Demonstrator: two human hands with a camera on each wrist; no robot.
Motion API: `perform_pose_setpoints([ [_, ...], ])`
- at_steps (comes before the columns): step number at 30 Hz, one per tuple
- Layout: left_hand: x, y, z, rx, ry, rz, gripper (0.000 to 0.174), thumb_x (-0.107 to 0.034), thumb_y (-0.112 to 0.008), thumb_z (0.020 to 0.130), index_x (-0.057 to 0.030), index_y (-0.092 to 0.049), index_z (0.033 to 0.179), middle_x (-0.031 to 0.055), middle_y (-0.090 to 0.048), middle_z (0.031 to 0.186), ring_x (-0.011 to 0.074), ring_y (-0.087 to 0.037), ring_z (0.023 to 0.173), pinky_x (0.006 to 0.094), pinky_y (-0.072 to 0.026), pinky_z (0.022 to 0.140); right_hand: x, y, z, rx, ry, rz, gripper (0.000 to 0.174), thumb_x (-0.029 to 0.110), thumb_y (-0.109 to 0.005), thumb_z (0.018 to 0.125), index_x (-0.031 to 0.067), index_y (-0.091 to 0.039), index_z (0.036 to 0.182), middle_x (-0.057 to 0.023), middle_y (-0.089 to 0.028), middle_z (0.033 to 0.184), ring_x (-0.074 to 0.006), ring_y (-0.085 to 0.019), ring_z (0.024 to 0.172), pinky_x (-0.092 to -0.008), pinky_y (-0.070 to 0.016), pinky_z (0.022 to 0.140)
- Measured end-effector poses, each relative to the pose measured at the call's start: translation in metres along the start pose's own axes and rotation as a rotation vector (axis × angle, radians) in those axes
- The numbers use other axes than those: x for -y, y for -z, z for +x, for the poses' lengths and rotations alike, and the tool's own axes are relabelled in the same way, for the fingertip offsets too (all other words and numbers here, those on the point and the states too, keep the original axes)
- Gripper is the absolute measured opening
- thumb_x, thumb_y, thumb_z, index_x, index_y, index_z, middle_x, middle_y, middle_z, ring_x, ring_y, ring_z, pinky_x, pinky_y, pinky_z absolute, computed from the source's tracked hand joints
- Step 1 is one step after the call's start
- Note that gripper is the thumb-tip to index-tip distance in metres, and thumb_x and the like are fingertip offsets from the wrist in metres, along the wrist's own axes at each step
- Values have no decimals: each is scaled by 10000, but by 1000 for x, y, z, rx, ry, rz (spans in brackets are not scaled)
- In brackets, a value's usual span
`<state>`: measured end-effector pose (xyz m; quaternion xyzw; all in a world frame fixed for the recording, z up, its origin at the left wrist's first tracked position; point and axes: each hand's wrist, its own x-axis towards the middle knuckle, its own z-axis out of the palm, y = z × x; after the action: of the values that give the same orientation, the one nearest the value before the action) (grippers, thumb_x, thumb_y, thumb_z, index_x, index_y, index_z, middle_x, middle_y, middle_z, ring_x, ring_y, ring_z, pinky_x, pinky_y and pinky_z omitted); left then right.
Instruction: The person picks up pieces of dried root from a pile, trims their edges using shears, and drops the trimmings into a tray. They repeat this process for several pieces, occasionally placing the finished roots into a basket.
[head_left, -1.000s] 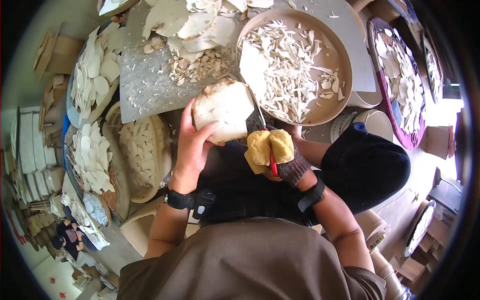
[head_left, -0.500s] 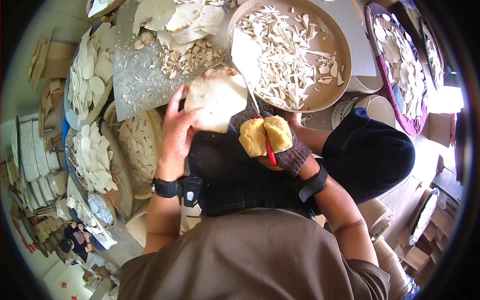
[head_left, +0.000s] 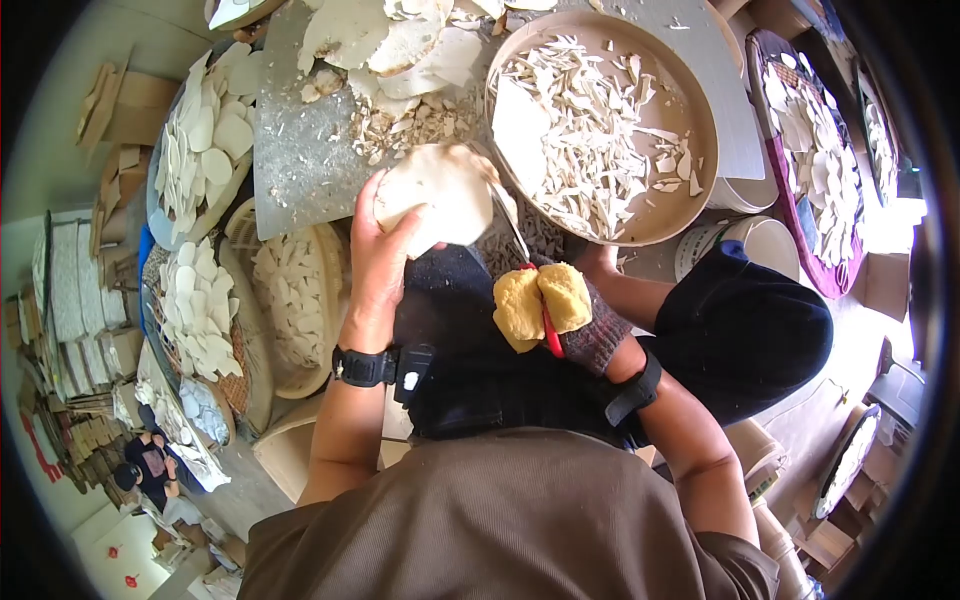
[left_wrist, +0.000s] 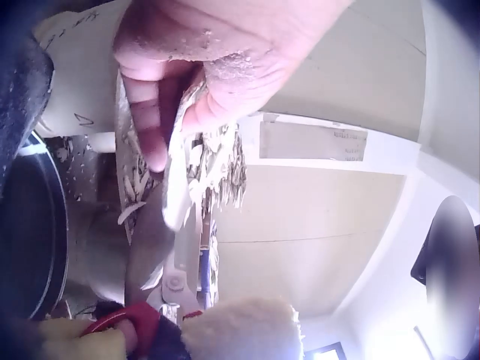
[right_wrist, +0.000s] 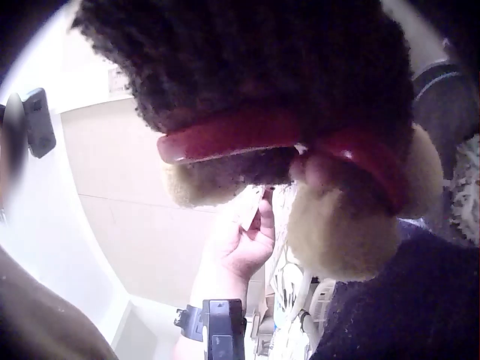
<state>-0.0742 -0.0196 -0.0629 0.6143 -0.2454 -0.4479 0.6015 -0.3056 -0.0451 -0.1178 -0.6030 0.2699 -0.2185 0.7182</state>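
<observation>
In the head view the left hand (head_left: 378, 262) pinches a pale flat slice (head_left: 440, 195) with a brownish edge, thumb on its upper face. The gloved right hand (head_left: 590, 325) grips red-handled scissors (head_left: 552, 335) padded with yellow foam (head_left: 540, 298). Their blades (head_left: 512, 225) lie at the slice's right edge. From the left wrist view, the left hand (left_wrist: 217, 60) has fingers and thumb on either side of the slice (left_wrist: 176, 176), close to the scissor pivot (left_wrist: 174, 282). The right wrist view shows the dark glove (right_wrist: 262, 67) around the red handles (right_wrist: 232, 139).
A round tray (head_left: 706, 150) of pale strips stands beyond the hands, at right. Slices and crumbs lie on a grey metal board (head_left: 300, 165). An oval basket (head_left: 328, 340) and other trays of slices sit at left; a white bucket (head_left: 745, 245) is at right. Another person (head_left: 152, 468) appears far left.
The left hand has raised and turned the slice, which now shows a rounder outline. A separate-looking strip lies along the blades. The scissors stay beside its right edge in the right hand's grip.
</observation>
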Motion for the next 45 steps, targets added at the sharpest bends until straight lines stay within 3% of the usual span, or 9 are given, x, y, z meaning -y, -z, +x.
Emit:
perform_pose_setpoints([
  [3, -5, 4, 0, 134, 70, 26, 581, 25, -572, 816, -8, -306, 1331, 150, -535, 1122, 208, -611, 911, 321, -557, 679, 7, 7, -1, 100, 128, -160, 212, 115, -569, 818, 36, -552, 1014, -126, -611, 968, -267, -596, 894, -350, -485, 775],
  [6, 5, 1, 6, 39, -135, -20, 632, -7, -627, 785, -9, -308, 1331, 128, -504, 1149, 152, -580, 926, 253, -547, 666, 11, 14, 2, 203, 125, -317, 304, 119, -557, 892, 19, -494, 1173, -107, -568, 1122, -176, -565, 1030, -313, -459, 909],
  [10, 21, -6, 1, -60, -175, 4, 611, -41, -625, 800, -20, -310, 1323, 112, -489, 1171, 148, -565, 959, 243, -535, 680, 18, 8, 0, 146, -180, 188, 289, 111, -560, 889, 3, -510, 1153, -112, -580, 1107, -183, -574, 1016, -315, -467, 900],
  [15, -2, -1, 2, 24, -19, -10, 600, -37, -615, 805, -48, -308, 1321, 102, -482, 1180, 146, -566, 966, 241, -538, 690, 28, -3, -2, 110, -195, 736, 254, 110, -556, 891, -14, -538, 1112, -116, -593, 1085, -188, -585, 997, -321, -475, 888],
  [21, -11, 2, 9, 79, -66, -1, 589, -9, -597, 806, -45, -313, 1321, 96, -468, 1194, 146, -543, 1004, 248, -516, 762, 33, -5, 17, 103, -55, 170, 191, 120, -523, 890, -6, -569, 1027, -99, -631, 990, -175, -608, 930, -305, -482, 819],
  [32, -36, 18, 30, 121, -157, 81, 577, 4, -575, 812, -68, -323, 1325, 77, -462, 1204, 140, -511, 1036, 273, -472, 845, 73, -12, 47, 131, -93, 590, 196, 124, -487, 901, -7, -583, 1011, -90, -647, 963, -158, -614, 905, -284, -486, 783],
  [37, -57, 17, 41, 170, -236, 113, 569, -35, -617, 791, -24, -356, 1296, 99, -429, 1241, 156, -431, 1125, 284, -384, 950, 61, 0, 77, 136, 388, -357, 173, 129, -518, 878, 23, -590, 995, -85, -637, 946, -199, -618, 862, -317, -481, 789],
  [40, -65, 16, 43, 162, -215, 106, 579, -52, -628, 785, -24, -358, 1297, 105, -425, 1252, 169, -410, 1153, 297, -351, 979, 66, -8, 78, 130, -126, 650, 193, 144, -535, 862, 35, -583, 1014, -103, -629, 978, -216, -612, 881, -317, -475, 796],
  [45, -69, 25, 53, 149, -269, 171, 587, -54, -632, 782, -24, -356, 1300, 108, -413, 1270, 172, -395, 1172, 296, -346, 981, 69, -6, 84, 132, 18, 330, 199, 145, -494, 891, 40, -573, 1040, -96, -617, 1008, -173, -598, 913, -300, -474, 802],
])
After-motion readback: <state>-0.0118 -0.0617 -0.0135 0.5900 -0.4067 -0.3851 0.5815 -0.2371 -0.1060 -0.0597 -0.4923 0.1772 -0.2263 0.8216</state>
